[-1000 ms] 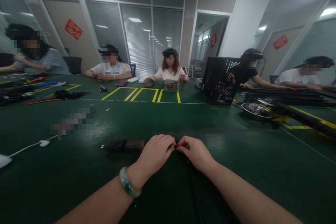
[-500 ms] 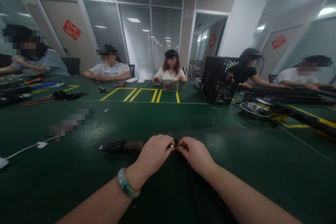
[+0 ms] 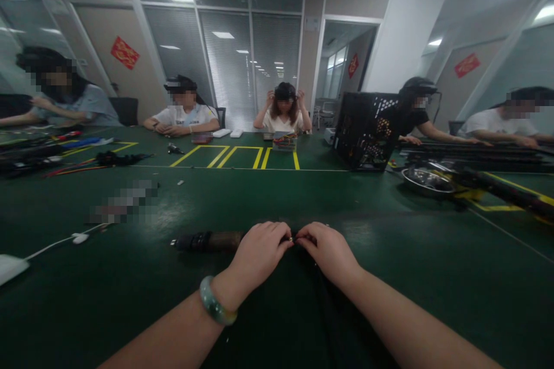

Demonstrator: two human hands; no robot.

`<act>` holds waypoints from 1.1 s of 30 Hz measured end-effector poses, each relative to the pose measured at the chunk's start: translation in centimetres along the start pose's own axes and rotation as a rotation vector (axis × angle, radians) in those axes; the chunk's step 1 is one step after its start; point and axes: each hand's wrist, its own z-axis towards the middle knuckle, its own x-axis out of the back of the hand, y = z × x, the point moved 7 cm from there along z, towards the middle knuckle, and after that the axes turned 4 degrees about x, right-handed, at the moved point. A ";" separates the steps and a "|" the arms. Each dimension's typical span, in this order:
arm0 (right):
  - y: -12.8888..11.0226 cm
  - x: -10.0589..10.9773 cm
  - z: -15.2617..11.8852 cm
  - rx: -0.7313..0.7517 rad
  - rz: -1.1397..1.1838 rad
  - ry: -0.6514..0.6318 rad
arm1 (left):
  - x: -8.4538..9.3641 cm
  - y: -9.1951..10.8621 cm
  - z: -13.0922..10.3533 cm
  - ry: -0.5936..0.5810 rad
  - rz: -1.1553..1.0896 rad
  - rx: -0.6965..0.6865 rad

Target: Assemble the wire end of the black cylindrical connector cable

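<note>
The bowl (image 3: 426, 183) lies right of the computer case (image 3: 366, 131).

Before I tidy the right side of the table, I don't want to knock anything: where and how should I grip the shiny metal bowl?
I'd pinch the left rim of the metal bowl, coming from the left and slightly above. Its round edge looks exposed there, while black gear crowds its right side. Whether they touch isn't clear.
</note>
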 end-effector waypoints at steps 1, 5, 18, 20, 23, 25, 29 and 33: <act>-0.1 0.0 0.0 0.005 -0.005 -0.004 | 0.0 0.0 0.0 -0.001 0.001 -0.001; -0.2 -0.1 0.1 0.021 -0.009 -0.031 | 0.1 0.1 0.1 0.004 -0.003 -0.006; -0.2 -0.6 0.2 -0.010 0.047 -0.022 | 0.5 0.4 0.0 0.022 -0.011 -0.003; -0.2 -0.8 0.3 -0.023 0.022 -0.028 | 0.7 0.5 -0.1 0.036 -0.026 0.003; -0.5 -0.9 0.4 -0.009 -0.024 -0.014 | 1.0 0.6 -0.3 0.067 -0.066 0.007; -1.0 -0.8 0.5 0.017 -0.053 0.010 | 1.1 0.6 -0.4 0.081 -0.097 0.006; -1.7 -1.4 0.6 0.057 -0.096 -0.047 | 1.5 0.6 -0.5 0.136 -0.127 -0.016; -1.8 -1.9 0.6 0.047 -0.182 -0.090 | 2.3 1.1 -0.7 0.196 -0.117 -0.069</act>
